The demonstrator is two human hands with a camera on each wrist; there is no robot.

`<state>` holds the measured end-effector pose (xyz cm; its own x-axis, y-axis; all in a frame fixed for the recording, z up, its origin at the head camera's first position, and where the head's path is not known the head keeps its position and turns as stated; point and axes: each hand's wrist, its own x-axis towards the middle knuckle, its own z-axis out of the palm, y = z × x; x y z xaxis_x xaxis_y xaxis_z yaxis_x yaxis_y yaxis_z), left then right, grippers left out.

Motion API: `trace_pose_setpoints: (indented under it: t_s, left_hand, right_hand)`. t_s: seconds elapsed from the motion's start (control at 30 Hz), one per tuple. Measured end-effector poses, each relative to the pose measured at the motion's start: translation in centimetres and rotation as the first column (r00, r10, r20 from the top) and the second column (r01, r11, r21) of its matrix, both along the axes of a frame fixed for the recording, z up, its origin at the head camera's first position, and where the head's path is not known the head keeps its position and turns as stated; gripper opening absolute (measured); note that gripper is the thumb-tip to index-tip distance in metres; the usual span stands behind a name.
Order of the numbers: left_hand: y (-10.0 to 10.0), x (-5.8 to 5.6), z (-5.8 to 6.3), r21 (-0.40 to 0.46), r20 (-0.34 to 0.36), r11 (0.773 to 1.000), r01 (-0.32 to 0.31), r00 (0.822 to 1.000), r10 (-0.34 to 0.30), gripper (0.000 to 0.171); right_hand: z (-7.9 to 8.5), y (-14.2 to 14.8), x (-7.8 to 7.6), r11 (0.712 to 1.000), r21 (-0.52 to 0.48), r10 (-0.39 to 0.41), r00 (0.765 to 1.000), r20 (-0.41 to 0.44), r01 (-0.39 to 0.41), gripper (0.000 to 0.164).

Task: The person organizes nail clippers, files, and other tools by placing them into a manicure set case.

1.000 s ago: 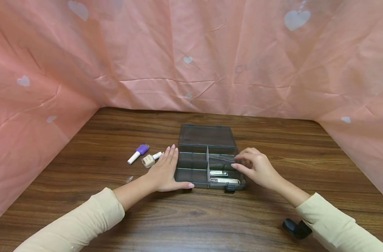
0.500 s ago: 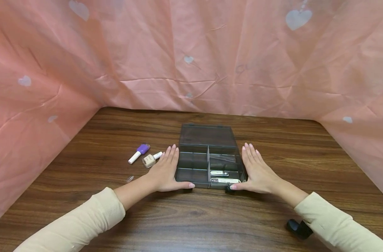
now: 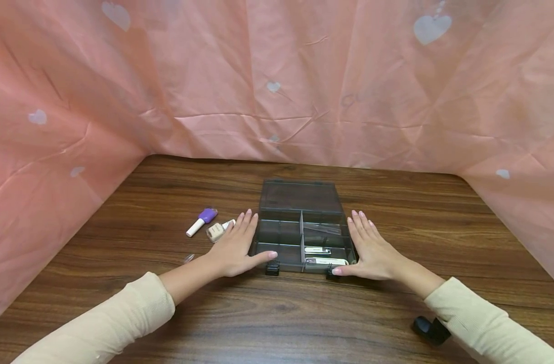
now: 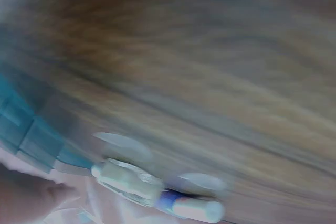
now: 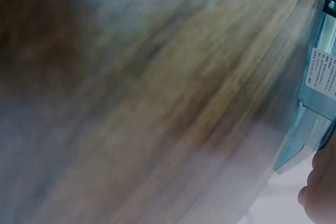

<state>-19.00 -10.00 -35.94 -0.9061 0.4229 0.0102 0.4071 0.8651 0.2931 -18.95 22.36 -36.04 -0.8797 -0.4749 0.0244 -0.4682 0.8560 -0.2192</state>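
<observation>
A dark translucent divided box (image 3: 279, 253) lies with its lid (image 3: 300, 196) folded back on the table. Its right-hand compartments hold two nail clippers, the smaller clipper (image 3: 317, 251) behind the larger clipper (image 3: 326, 261), with thin clear strips (image 3: 321, 229) farther back. My left hand (image 3: 233, 252) lies along the box's left side, fingers straight, thumb spread by the front left latch (image 3: 272, 268). On the right side my right hand (image 3: 372, 253) rests flat with straight fingers, its thumb at the front right latch. Neither hand grips anything.
Left of the left hand lie a purple nail polish bottle (image 3: 207, 215) and a beige nail polish bottle (image 3: 215, 232). A small clear piece (image 3: 188, 258) is near the left wrist. A black object (image 3: 430, 330) sits beside the right sleeve. Pink curtain (image 3: 277, 76) surrounds the table.
My right hand has left the rear right compartment and the strips, and flattened along the box's right side. The left thumb has lifted back a little, baring the left latch.
</observation>
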Motion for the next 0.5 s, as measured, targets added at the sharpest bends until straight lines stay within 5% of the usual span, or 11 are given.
trace_pose_setpoints:
  t_s: [0.13,0.3,0.5]
  left_hand:
    - [-1.0,-0.1,0.1,0.129,-0.108,0.991,-0.032,0.993,0.047,0.081]
    - [-2.8,-0.2,-0.1,0.228,-0.27,0.971,-0.069,0.954,0.131,0.062]
    - [-4.6,0.0,-1.1,0.369,-0.218,0.919,-0.134,0.949,0.226,0.051]
  right_hand:
    - [0.0,0.0,0.1,1.0,0.021,0.002,1.0,-0.02,-0.002,0.119]
    - [-0.1,0.0,0.1,0.999,0.034,0.001,0.999,-0.042,0.0,0.118]
    - [-0.2,0.0,0.2,0.999,0.038,-0.001,0.999,-0.05,0.003,0.117]
